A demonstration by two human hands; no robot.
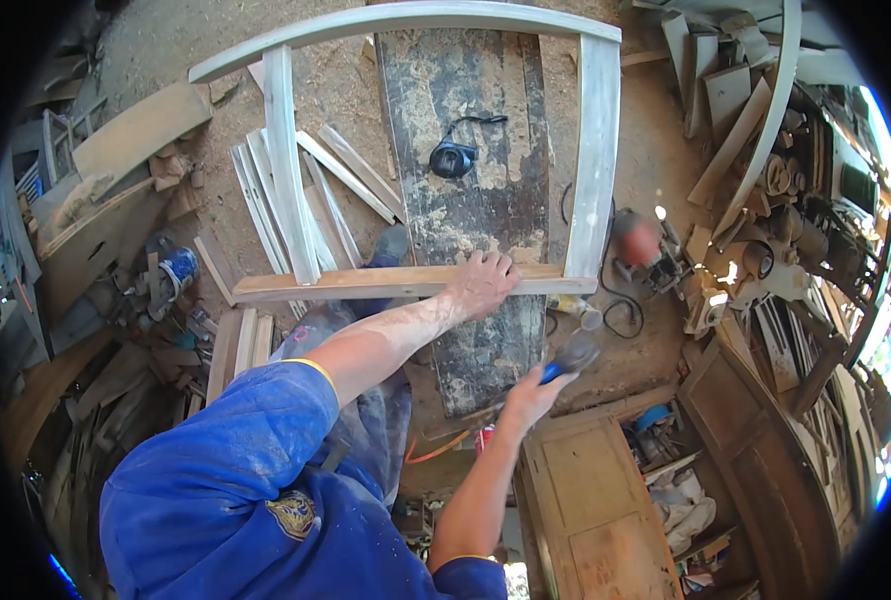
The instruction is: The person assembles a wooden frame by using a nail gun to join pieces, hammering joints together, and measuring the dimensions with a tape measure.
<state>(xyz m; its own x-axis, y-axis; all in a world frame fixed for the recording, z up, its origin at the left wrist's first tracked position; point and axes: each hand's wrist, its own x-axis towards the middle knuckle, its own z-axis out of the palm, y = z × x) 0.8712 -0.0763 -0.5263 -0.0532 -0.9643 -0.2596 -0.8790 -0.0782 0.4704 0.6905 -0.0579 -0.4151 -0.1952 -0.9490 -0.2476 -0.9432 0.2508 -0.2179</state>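
Observation:
A whitish wooden frame point(593, 160) with a curved far rail lies across a long, stained plank bench. My left hand point(485, 282) is closed over the bare-wood near rail point(385, 284) of that frame, right of its middle. Lower right, my right hand point(533, 398) grips the blue handle of a tool point(577, 352). Its grey head is blurred, so the exact kind cannot be made out. This tool is held apart from the frame, beside the bench's right edge. Just below the frame's near right corner lies a yellowish bottle-like object point(573, 312).
On the bench point(465, 80) rests a small dark-blue device with a strap point(452, 160). A red-topped machine point(637, 238) with a black cord stands to the right. Wood strips point(350, 180) lie left on the floor. A wooden cabinet point(595, 500) stands lower right; scrap piles line both sides.

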